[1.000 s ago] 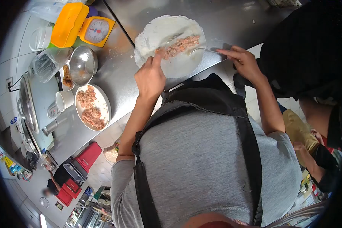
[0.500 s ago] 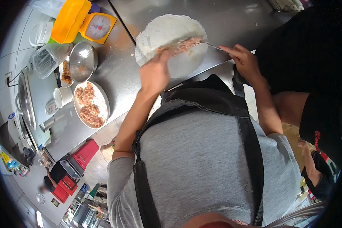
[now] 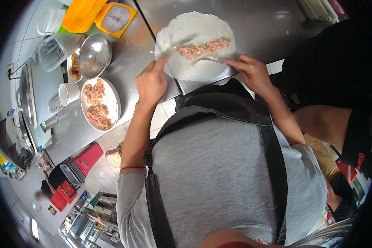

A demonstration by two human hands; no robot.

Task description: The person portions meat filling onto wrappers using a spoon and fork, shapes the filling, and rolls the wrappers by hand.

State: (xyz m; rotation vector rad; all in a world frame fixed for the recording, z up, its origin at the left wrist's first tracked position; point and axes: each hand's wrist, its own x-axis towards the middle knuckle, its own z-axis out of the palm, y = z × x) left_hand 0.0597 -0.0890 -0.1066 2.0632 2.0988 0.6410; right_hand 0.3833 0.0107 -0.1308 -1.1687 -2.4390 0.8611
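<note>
A round, thin white sheet lies on the steel counter, with a strip of pinkish minced filling across its middle. My right hand holds the handle of a metal utensil; its tip rests on the sheet just below the filling. My left hand is at the sheet's left edge, its index finger stretched towards it and the other fingers bent, with nothing visible in it. Left of this hand stands a white oval bowl with two mounds of the same mince.
A metal bowl, a white cup, a plastic bag and a yellow scale stand on the left. Folded cloths or papers lie at the top right. A person in black is close on my right.
My left hand has drawn back from the filling to the sheet's left edge. The utensil's tip has moved from the filling's right end to below its middle. The view has shifted slightly.
</note>
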